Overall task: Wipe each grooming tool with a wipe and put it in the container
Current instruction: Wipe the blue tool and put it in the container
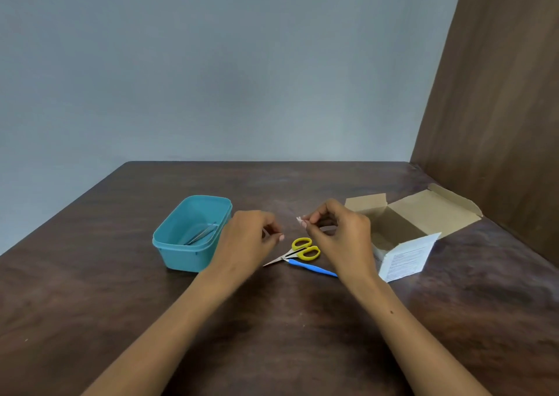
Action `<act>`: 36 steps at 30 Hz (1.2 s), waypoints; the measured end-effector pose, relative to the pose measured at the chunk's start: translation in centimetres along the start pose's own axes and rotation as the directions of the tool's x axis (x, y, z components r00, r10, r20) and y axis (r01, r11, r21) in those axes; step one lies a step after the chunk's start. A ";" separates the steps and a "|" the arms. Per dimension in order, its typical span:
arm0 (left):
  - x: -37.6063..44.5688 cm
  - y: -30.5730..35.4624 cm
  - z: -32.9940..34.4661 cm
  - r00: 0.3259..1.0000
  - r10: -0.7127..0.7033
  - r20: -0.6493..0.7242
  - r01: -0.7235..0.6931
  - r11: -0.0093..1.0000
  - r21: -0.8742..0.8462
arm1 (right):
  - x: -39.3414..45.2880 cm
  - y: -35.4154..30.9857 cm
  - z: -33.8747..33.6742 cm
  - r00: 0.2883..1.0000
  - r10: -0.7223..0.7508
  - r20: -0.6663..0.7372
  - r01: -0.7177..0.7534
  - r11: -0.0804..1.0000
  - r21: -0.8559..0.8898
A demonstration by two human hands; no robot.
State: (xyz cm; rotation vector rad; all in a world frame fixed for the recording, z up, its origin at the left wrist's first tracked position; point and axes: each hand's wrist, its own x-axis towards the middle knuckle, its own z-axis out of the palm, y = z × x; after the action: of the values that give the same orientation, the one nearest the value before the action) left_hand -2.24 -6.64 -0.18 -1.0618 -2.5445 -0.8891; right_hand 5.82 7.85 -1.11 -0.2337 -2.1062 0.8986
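Two tools lie at frame centre: scissors [298, 253] angled lower-left, just below my right hand [338, 232], which pinches a white scrap [299, 221]; left hand [248, 238] curled, contents unclear.

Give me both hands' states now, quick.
Left hand: fingers curled, contents cannot be told.
Right hand: pinching a small white piece.

I take this for a plain room indoors: a dark brown wooden table [302, 320] fills the lower frame, a bare grey-blue painted wall [211, 63] above, a brown wooden panel [499, 108] at right.
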 end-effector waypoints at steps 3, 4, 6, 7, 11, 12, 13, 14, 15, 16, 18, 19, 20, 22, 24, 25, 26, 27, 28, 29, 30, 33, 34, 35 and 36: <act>-0.5 -0.9 0.5 0.999 0.016 0.051 -0.018 1.000 0.026 | -0.2 0.2 0.3 1.000 -0.016 0.008 0.016 1.000 0.001; -0.6 -1.1 0.6 0.997 0.025 0.069 -0.027 0.999 0.033 | -0.2 0.3 0.3 1.000 -0.021 0.004 0.021 1.000 0.008; -0.9 -1.3 0.9 0.990 0.075 0.120 -0.083 0.995 0.061 | -0.2 0.3 0.2 1.000 -0.026 -0.010 0.026 1.000 0.008; -1.0 -1.2 1.2 0.982 0.108 0.157 -0.122 0.990 0.078 | -0.2 0.4 0.1 1.000 -0.027 -0.013 0.027 1.000 0.000; -1.1 -0.8 1.7 0.948 0.176 0.266 -0.216 0.968 0.127 | -0.2 0.3 -0.1 0.999 -0.033 -0.024 0.032 0.999 -0.017; -1.1 -0.8 1.7 0.947 0.178 0.266 -0.218 0.967 0.130 | -0.2 0.3 -0.1 0.999 -0.034 -0.026 0.033 0.999 -0.020; -1.1 -0.7 1.6 0.949 0.178 0.262 -0.217 0.968 0.128 | -0.2 0.3 -0.1 0.999 -0.036 -0.027 0.035 0.999 -0.020; -1.1 -0.7 1.6 0.949 0.180 0.258 -0.217 0.968 0.125 | -0.2 0.4 -0.2 0.999 -0.038 -0.025 0.037 0.999 -0.015; -1.1 -0.6 1.5 0.950 0.179 0.256 -0.216 0.969 0.123 | -0.3 0.4 -0.2 0.999 -0.040 -0.020 0.039 0.999 -0.011; -1.1 -0.6 1.4 0.950 0.176 0.257 -0.213 0.969 0.123 | -0.3 0.4 -0.3 0.999 -0.039 -0.014 0.039 0.999 -0.009; -1.0 -0.7 1.2 0.950 0.162 0.265 -0.202 0.971 0.130 | -0.3 0.4 -0.3 1.000 -0.030 -0.003 0.030 0.999 -0.009; -0.9 -0.9 1.1 0.950 0.153 0.271 -0.196 0.971 0.137 | -0.4 0.4 -0.3 1.000 -0.023 0.002 0.023 1.000 -0.008; -0.8 -1.0 1.0 0.950 0.145 0.278 -0.190 0.972 0.141 | -0.4 0.5 -0.4 1.000 -0.016 0.005 0.016 1.000 -0.005; -0.8 -1.3 0.7 0.949 0.131 0.288 -0.171 0.978 0.120 | -0.4 0.5 -0.4 1.000 -0.009 0.008 0.009 1.000 0.005; -0.9 -1.4 0.3 0.954 0.121 0.276 -0.143 0.988 0.061 | -0.4 0.5 -0.5 1.000 -0.009 0.008 0.009 1.000 0.013; -0.9 -1.4 0.1 0.959 0.119 0.256 -0.128 0.992 0.018 | -0.4 0.5 -0.6 1.000 -0.009 0.006 0.009 1.000 0.019; -0.9 -1.3 -0.1 0.967 0.113 0.227 -0.107 0.994 -0.037 | -0.4 0.4 -0.6 1.000 -0.006 0.004 0.005 1.000 0.026; -0.9 -1.2 -0.4 0.976 0.101 0.195 -0.083 0.992 -0.098 | -0.4 0.4 -0.6 1.000 0.001 0.005 -0.001 0.999 0.033; -0.9 -0.9 -0.6 0.983 0.081 0.165 -0.055 0.986 -0.158 | -0.4 0.4 -0.7 1.000 0.008 0.010 -0.008 0.999 0.039; -1.0 -0.7 -0.8 0.988 0.059 0.140 -0.028 0.977 -0.211 | -0.4 0.3 -0.6 1.000 0.013 0.018 -0.014 0.999 0.046; -1.0 -0.7 -0.8 0.992 0.037 0.120 -0.005 0.967 -0.256 | -0.4 0.2 -0.6 0.999 0.016 0.029 -0.017 0.998 0.054; -0.9 -0.7 -0.5 0.994 -0.060 0.095 0.093 0.910 -0.403 | -0.5 0.0 -0.7 0.996 0.033 0.080 -0.041 0.994 0.104; -0.8 -0.7 -0.4 0.989 -0.103 0.106 0.141 0.862 -0.488 | -0.6 -0.1 -0.7 0.993 0.050 0.102 -0.063 0.989 0.131; -0.8 -0.6 -0.3 0.982 -0.142 0.123 0.186 0.802 -0.568 | -0.6 -0.2 -0.7 0.990 0.068 0.126 -0.088 0.984 0.153; -0.9 -0.4 -0.2 0.975 -0.173 0.143 0.224 0.740 -0.634 | -0.7 -0.3 -0.6 0.985 0.088 0.148 -0.113 0.979 0.171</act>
State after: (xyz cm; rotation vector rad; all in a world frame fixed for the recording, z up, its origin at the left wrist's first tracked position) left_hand -1.92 -7.48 -0.54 -0.9895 -2.4807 -1.9290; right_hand 6.77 7.68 -1.05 -0.1895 -2.1408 1.1878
